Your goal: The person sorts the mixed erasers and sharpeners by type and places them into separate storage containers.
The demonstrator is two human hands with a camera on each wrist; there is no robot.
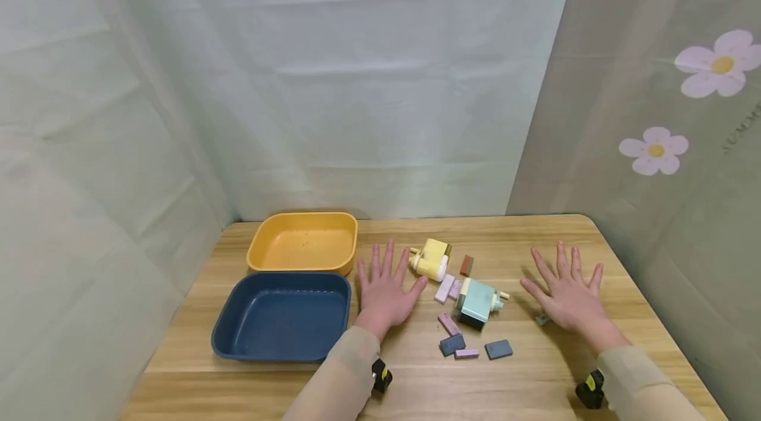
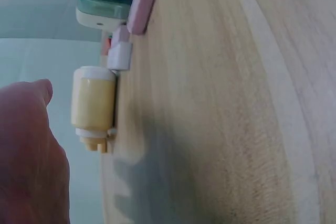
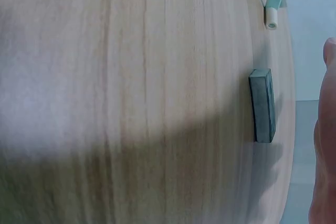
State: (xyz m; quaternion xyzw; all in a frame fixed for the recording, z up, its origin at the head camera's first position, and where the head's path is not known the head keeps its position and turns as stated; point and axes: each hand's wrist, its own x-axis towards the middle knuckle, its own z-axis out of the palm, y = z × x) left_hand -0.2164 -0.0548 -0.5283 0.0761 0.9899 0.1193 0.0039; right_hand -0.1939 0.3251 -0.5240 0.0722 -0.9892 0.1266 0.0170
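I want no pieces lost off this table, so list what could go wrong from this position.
1. The left hand lies flat with its fingertips close to the yellow toy sharpener with a crank; a careless sweep could knock it into the small pink blocks.
2. A small grey block lies half hidden beside the right hand, so it may be dragged or overlooked.
3. The dark blue flat tile lies towards the front of the wooden table; a sleeve could push it off.

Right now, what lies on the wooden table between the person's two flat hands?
In the head view, between the left hand and right hand: a yellow toy sharpener, a teal one, and small flat pink, brown and dark-blue blocks.
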